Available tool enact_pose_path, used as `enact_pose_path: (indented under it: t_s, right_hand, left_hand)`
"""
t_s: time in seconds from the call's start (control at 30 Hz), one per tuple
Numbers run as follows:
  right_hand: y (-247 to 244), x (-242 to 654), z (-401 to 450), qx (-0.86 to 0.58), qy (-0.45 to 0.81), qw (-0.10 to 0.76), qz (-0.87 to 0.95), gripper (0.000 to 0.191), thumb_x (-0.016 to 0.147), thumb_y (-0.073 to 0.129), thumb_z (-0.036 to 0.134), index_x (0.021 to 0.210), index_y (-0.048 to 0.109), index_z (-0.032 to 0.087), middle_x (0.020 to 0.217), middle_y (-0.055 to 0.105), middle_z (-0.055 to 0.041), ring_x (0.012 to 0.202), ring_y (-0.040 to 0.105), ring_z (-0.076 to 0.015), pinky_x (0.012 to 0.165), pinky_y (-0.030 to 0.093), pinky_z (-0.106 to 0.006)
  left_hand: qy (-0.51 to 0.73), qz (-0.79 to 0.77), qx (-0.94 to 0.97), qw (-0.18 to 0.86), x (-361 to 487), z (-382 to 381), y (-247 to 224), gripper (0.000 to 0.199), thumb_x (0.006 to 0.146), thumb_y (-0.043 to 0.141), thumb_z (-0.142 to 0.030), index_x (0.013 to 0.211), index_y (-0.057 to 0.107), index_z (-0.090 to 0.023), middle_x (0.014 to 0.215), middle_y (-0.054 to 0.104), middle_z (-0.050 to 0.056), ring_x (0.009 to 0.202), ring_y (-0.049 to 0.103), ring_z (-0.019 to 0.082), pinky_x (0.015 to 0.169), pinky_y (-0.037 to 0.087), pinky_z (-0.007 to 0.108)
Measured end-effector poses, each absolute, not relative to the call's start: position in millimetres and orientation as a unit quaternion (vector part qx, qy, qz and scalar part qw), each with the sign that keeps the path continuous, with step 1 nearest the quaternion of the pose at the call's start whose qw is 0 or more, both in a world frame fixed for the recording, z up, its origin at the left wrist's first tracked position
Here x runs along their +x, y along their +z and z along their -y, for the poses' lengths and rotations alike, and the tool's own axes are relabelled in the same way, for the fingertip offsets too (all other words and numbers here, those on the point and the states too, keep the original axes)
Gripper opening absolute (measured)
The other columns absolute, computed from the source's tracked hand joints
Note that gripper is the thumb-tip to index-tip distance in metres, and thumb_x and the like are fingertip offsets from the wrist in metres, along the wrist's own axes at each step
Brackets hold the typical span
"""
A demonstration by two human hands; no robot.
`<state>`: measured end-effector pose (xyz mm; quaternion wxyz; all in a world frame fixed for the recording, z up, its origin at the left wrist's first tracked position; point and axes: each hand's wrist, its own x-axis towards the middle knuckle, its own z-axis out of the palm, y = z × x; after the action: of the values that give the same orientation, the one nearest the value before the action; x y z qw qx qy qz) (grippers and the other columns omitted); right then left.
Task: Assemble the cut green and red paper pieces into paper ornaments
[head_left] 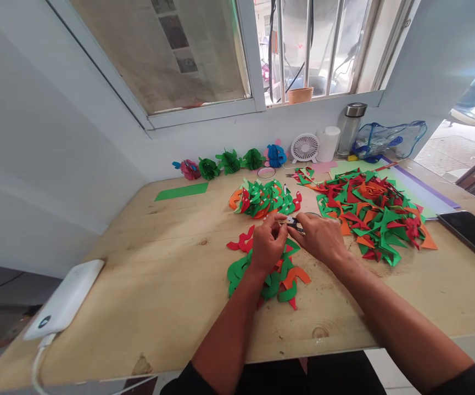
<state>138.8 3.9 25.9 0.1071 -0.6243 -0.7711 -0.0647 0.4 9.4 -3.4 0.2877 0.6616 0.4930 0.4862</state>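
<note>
The small metal tool [292, 221], gripped in the curled right hand [323, 237], points crosswise to the closed pinch of the left hand [268, 241], contents indiscernible, above curved paper pieces [237, 271].

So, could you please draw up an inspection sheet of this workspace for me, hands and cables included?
Surface: pale wooden table with knots and dark marks.
Work pieces: curved paper cut-outs in red, green and orange around the left hand; another cluster beyond.
Hands: right hand holds a small dark-handled tool; left hand is at its tip, any grip too small to tell.
Clutter: mixed paper heap and phone at right; fan and bottle along the wall.
Cables: white cable plugged into a white device at left.
Surroundings: barred window behind the table.
</note>
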Motion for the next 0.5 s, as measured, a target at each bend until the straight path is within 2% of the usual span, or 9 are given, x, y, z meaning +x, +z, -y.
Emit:
enact_pose_path:
  t_s: [0.27,0.5]
  right_hand:
    - [24.1,138.8,-4.5,-0.618,-0.06,0.11,0.776,0.042,0.09,0.032,0.053,0.086,0.058,0.021,0.084,0.07,-0.0067,0.069,0.063,-0.0195,0.051,0.018,-0.028]
    - [24.1,137.9,-2.9,-0.61,-0.063,0.109,0.783,0.043,0.091,0.03,0.053,0.085,0.057,0.021,0.083,0.07,-0.0063,0.069,0.063,-0.019,0.051,0.016,-0.029]
  left_hand:
    - [0.5,-0.485,0.647,0.309,-2.7,-12.9,-5.6,0.016,0.082,0.052,-0.033,0.088,0.058,-0.018,0.065,0.061,0.0,0.063,0.058,0.013,0.058,0.04,0.022]
    - [0.497,-0.479,0.653,0.313,-5.8,-15.8,-4.7,0.013,0.082,0.053,-0.032,0.082,0.055,-0.019,0.07,0.062,-0.001,0.067,0.061,0.013,0.06,0.043,0.022]
